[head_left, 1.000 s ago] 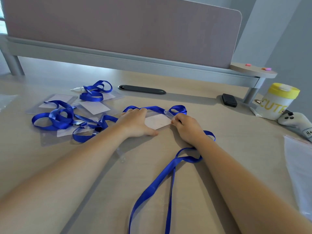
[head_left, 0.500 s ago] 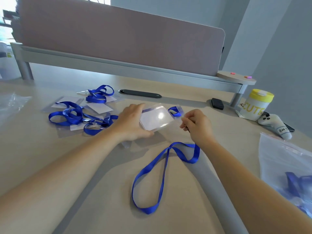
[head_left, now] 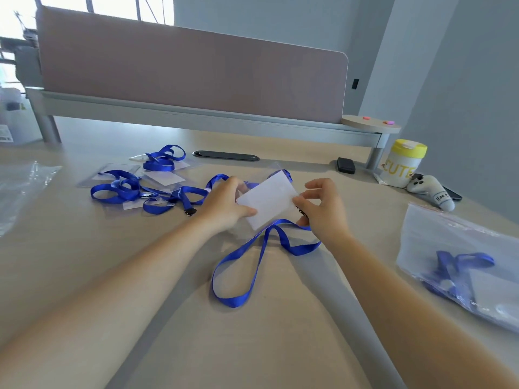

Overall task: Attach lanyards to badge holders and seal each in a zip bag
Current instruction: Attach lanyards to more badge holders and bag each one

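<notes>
Clear plastic holder (head_left: 268, 202), white card inside, was held tilted just above the desk (head_left: 280, 346). Left hand (head_left: 224, 204) gripped its left edge, thumb on top. Right hand (head_left: 323, 211) pinched the dark clip (head_left: 302, 212) at the holder's right edge, its other fingers spread loose. Blue lanyard (head_left: 247, 265) trailed from that clip in a loop lying on the desk toward the camera. Whether the clip had caught the slot could not be told; the spot was too small. Judged step: clipping lanyard to holder. To do it well: keep the holder steady with the left hand, present the slot squarely, feed the clip fully through, then tug lightly to confirm. Spare lanyards and holders (head_left: 146, 186) lay heaped to the left. One filled bag (head_left: 463, 265) sat at right, near the desk edge.
</notes>
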The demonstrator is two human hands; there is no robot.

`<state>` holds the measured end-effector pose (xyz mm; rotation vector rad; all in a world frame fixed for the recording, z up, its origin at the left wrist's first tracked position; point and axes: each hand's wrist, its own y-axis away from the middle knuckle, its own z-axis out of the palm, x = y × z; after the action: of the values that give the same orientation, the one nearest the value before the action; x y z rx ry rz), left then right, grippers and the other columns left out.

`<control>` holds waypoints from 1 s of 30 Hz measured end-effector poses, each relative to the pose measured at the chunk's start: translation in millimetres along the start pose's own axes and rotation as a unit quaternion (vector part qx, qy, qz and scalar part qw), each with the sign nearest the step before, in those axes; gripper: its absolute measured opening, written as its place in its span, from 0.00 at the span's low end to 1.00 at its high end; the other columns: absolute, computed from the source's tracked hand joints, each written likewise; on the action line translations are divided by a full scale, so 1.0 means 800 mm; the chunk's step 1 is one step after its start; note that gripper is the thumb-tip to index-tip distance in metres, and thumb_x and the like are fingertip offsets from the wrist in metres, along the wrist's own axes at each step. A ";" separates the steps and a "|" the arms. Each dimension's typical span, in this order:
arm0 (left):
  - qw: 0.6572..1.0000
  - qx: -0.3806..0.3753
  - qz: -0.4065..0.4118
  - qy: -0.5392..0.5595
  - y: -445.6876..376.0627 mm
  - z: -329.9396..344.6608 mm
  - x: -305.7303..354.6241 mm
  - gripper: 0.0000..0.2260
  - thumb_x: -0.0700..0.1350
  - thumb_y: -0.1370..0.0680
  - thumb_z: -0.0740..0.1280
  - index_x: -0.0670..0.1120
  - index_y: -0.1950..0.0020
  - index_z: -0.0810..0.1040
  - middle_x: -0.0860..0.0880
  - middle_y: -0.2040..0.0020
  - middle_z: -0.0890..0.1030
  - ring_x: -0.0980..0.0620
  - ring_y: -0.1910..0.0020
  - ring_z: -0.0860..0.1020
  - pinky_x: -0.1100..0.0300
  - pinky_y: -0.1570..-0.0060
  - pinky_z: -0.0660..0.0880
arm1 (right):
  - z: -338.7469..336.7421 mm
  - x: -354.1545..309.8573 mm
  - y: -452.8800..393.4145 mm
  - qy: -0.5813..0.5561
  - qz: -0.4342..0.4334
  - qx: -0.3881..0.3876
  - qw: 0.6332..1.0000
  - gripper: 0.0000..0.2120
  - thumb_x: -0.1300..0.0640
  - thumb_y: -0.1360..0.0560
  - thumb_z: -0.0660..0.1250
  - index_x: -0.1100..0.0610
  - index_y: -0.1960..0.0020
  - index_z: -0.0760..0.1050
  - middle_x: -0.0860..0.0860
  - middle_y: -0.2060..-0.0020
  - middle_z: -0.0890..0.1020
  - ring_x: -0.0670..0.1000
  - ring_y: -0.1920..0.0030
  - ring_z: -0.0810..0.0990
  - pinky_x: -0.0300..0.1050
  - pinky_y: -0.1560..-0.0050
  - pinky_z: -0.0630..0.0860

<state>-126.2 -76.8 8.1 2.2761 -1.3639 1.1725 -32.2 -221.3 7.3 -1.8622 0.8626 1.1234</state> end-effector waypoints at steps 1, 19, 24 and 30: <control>1.000 -0.001 0.002 0.007 0.000 0.001 0.001 0.14 0.43 0.28 0.69 0.45 0.47 0.68 0.50 0.53 0.71 0.51 0.54 0.69 0.64 0.67 0.63 | -0.001 0.000 -0.001 -0.001 0.007 -0.008 1.000 0.10 0.61 0.25 0.63 0.54 0.46 0.66 0.48 0.59 0.74 0.41 0.83 0.72 0.30 0.78 0.71; 0.994 0.027 0.067 0.076 -0.006 -0.007 0.052 0.10 0.51 0.27 0.68 0.44 0.56 0.77 0.47 0.57 0.77 0.49 0.55 0.73 0.59 0.61 0.67 | -0.001 -0.028 0.010 0.007 -0.036 0.006 0.999 0.13 0.55 0.27 0.67 0.56 0.66 0.66 0.49 0.71 0.74 0.41 0.82 0.71 0.39 0.70 0.72; 0.982 0.002 0.060 0.177 0.001 -0.008 0.053 0.06 0.47 0.26 0.67 0.45 0.55 0.79 0.50 0.60 0.77 0.51 0.57 0.74 0.64 0.61 0.68 | -0.002 -0.031 0.014 0.029 -0.043 -0.002 0.999 0.13 0.55 0.27 0.67 0.54 0.65 0.65 0.47 0.70 0.74 0.40 0.81 0.72 0.35 0.72 0.72; 0.992 0.013 0.065 0.111 -0.003 -0.012 0.042 0.09 0.52 0.27 0.68 0.49 0.64 0.75 0.50 0.63 0.76 0.46 0.56 0.76 0.54 0.53 0.73 | -0.006 -0.033 0.020 0.004 -0.020 -0.079 0.997 0.10 0.61 0.27 0.66 0.55 0.63 0.67 0.50 0.68 0.76 0.39 0.80 0.74 0.28 0.74 0.73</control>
<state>-121.1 -91.3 39.8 2.0250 -1.4350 1.4432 -53.8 -229.0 28.3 -2.0052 0.7553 1.1903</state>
